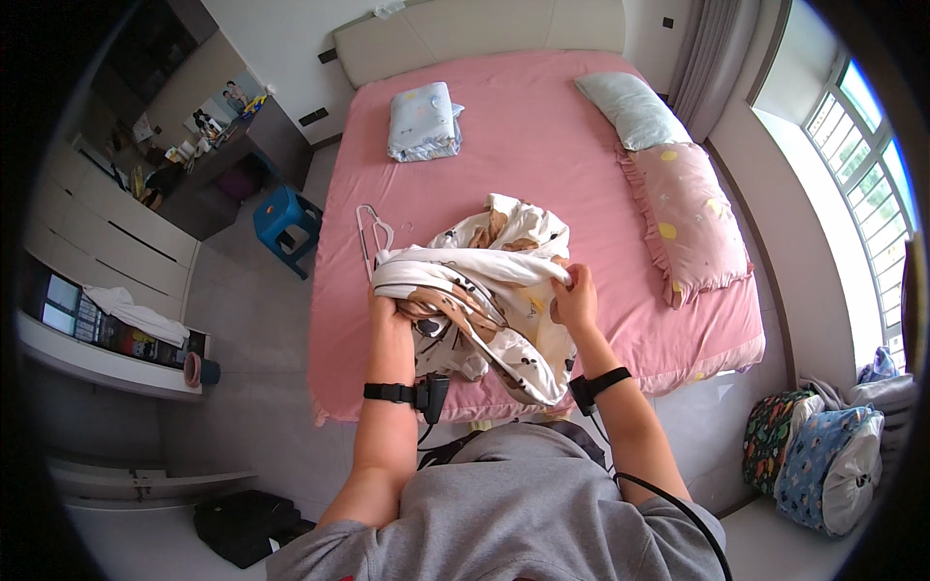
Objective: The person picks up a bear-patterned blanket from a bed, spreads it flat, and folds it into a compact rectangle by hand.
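Observation:
Both hands hold a white printed fabric piece [501, 290] with brown and black patterns, bunched and partly hanging over the near end of the bed. My left hand [386, 311] grips a gathered fold at its left side, and cloth covers some of the fingers. At the right, my right hand [575, 294] pinches the fabric's edge between thumb and fingers. A stretch of edge runs between the two hands. Just beyond the left hand, a white clothes hanger [378, 229] lies on the pink bedsheet [501, 138], partly hidden by the cloth.
A folded light-blue quilt [423, 122] lies toward the headboard [494, 29]. Pale-green [632, 109] and pink ruffled [690, 214] pillows line the right side. A blue plastic stool [285, 224] stands left of the bed. Storage bags [821, 457] sit at lower right, and a black bag [247, 526] at lower left.

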Demonstrator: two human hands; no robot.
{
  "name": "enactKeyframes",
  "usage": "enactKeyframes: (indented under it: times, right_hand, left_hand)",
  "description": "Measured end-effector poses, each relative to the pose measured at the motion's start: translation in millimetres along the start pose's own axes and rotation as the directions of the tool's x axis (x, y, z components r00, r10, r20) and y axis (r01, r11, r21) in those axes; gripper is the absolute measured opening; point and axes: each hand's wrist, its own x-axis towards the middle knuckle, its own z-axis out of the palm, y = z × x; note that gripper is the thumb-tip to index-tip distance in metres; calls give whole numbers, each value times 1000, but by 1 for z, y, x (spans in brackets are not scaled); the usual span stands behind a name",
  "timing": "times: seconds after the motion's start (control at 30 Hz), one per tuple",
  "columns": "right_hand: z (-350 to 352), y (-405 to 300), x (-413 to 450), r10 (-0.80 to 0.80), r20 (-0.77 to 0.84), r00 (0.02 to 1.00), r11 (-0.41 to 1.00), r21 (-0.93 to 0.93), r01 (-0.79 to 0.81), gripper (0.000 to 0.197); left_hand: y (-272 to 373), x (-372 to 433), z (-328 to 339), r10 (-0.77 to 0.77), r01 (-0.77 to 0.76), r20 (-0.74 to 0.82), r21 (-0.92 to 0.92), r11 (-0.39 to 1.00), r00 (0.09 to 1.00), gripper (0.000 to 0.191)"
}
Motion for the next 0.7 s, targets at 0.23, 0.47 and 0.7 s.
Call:
enactKeyframes:
  times: [0.23, 0.47, 0.7]
  right_hand:
    - [42, -11, -41, -362, 579, 730, 931, 183, 316, 44]
    - [55, 12, -65, -211, 456, 865, 976, 46, 214, 17]
    - [55, 0, -88, -257, 912, 320, 917, 334, -218, 24]
  left_hand:
    - [2, 13, -27, -202, 188, -109, -127, 974, 973, 40]
    - [5, 1, -38, -169, 109, -272, -224, 968, 947, 40]
    - [3, -4, -39, -186, 94, -333, -273, 957, 925, 39]
